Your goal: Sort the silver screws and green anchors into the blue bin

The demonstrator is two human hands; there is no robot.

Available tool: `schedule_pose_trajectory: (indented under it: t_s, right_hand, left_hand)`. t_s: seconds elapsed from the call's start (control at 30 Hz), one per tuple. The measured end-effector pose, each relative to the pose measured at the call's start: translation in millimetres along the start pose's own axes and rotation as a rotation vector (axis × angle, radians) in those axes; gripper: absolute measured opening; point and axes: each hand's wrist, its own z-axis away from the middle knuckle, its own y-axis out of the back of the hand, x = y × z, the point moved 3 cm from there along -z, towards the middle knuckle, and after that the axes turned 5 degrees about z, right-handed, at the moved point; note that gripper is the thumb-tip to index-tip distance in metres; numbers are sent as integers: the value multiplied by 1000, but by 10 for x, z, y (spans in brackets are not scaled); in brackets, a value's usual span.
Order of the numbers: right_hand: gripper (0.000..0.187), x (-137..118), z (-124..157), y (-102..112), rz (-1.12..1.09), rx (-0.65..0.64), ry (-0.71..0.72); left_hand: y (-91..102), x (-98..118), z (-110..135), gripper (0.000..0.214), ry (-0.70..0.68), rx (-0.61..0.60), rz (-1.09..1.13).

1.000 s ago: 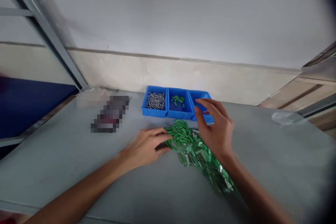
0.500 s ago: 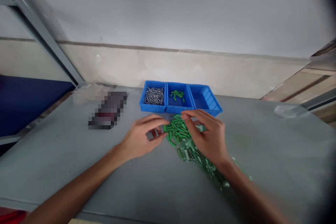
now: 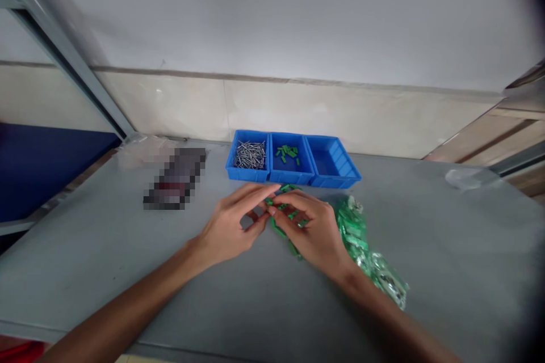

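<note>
My left hand [image 3: 232, 218] is curled with thumb and fingers around a small green plastic wall plug [image 3: 269, 201], only part of which shows. My right hand [image 3: 313, 232] meets its fingertips there, thumb and forefinger pinched; what they hold is hidden. Beneath and behind the right fingers lies a loose pile of green wall plugs [image 3: 279, 228] on the grey table, mostly covered by the hands. Right of my right hand are clear plastic bags [image 3: 353, 232] with green plugs and metal pieces inside.
Behind the hands stand three joined blue bins: the left bin [image 3: 248, 173] holds metal screws, the middle bin [image 3: 293, 177] some green plugs, the right bin [image 3: 334, 181] shows bare. A pixelated dark object [image 3: 179, 178] and crumpled clear plastic [image 3: 142, 150] lie left, a clear plastic piece [image 3: 464, 178] right.
My right hand has moved left and down, bringing its fingertips to those of my left hand. The pile is now more covered, and the bags show further right of my right hand.
</note>
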Motion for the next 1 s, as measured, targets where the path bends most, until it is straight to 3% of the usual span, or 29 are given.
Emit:
schedule_pose_trajectory:
  t_s: [0.33, 0.63, 1.0]
  right_hand:
    - [10, -64, 28, 31, 53, 52, 127]
    - [7, -50, 44, 48, 92, 84, 139]
    - [6, -21, 23, 38, 135, 108, 164]
  left_hand:
    - [18, -1, -12, 50, 32, 6, 2]
    - [34, -55, -40, 12, 193, -43, 17]
    - [39, -99, -16, 12, 228, -105, -1]
